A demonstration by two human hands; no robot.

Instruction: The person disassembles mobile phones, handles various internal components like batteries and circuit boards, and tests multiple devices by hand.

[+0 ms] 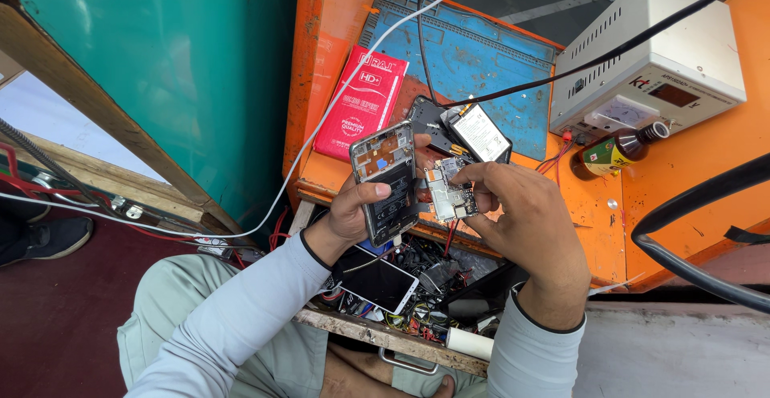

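The left hand point(353, 210) is wrapped around an opened phone frame point(387, 181), thumb pressed across its bare inner side, holding it upright and slightly tilted above the bench edge. The right hand point(525, 214) pinches a small circuit board point(449, 189) between thumb and fingertips, just beside the frame's right edge and almost touching it. Both are held in the air over the front lip of the bench.

In the head view the work surface is an orange workbench point(690, 173), scuffed and worn. A blue work mat point(473, 61) lies at its back, and on the mat's near edge rests a dismantled phone point(473, 133) with its back open. A red flat packet point(361, 101) lies at the left of the mat. A white boxy power unit point(650, 53) sits at the right rear, a black cable point(593, 57) running across it, and a small brown bottle point(618, 149) lies on its side in front of the unit. A white cable point(321, 125) trails down off the bench's left side.

Below the hands an open drawer point(401, 302) is crammed with loose wires, parts and a white-framed phone point(377, 282). To the left stands a teal panel point(160, 69) in a wooden frame; beneath it is a dark red floor point(56, 318). The person wears pale grey sleeves and sits close to the bench.
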